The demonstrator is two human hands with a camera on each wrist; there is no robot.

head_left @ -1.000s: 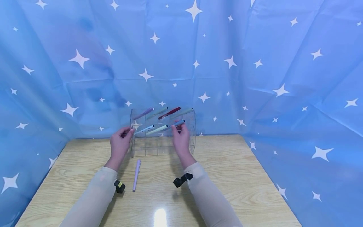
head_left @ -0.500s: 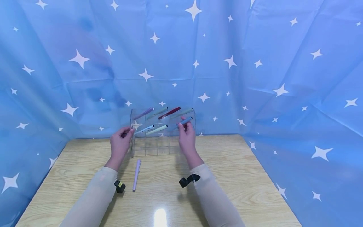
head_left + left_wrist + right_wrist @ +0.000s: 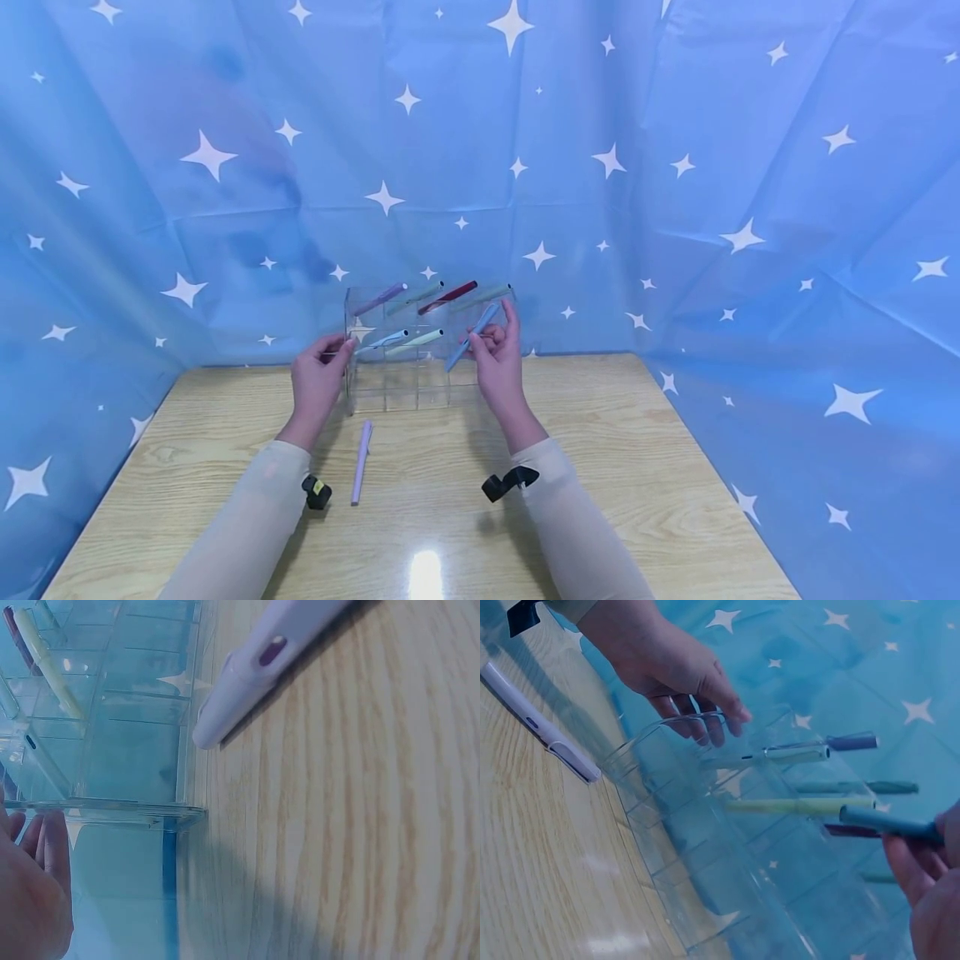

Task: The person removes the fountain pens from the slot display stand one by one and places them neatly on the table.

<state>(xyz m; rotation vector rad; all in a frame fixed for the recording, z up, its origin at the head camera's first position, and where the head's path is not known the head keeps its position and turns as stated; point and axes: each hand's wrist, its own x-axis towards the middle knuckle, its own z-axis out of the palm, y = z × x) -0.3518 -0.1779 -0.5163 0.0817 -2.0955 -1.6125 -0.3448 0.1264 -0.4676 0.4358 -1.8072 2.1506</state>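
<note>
A clear tiered pen rack (image 3: 401,380) stands at the back of the table. My left hand (image 3: 315,385) pinches its left side wall between thumb and fingers. My right hand (image 3: 501,375) holds a blue pen (image 3: 486,320) tilted in front of the rack's right part, with the index finger extended upward. On the upper tier lie a purple pen (image 3: 381,300), a dark red pen (image 3: 447,297) and green ones. Lower down rest a light blue pen (image 3: 388,341) and a pale green pen (image 3: 420,342). In the right wrist view the blue pen (image 3: 889,823) partly covers the dark red one.
A lavender pen (image 3: 361,463) lies on the wooden table (image 3: 600,467) between the forearms, close to the rack's front left. Directly behind the rack hangs a blue star-patterned cloth (image 3: 465,167), which also runs along both sides.
My right hand has drawn the blue pen out of the lower tier, moving rightward, and the pen now tilts more steeply. The left hand stays on the rack's side.
</note>
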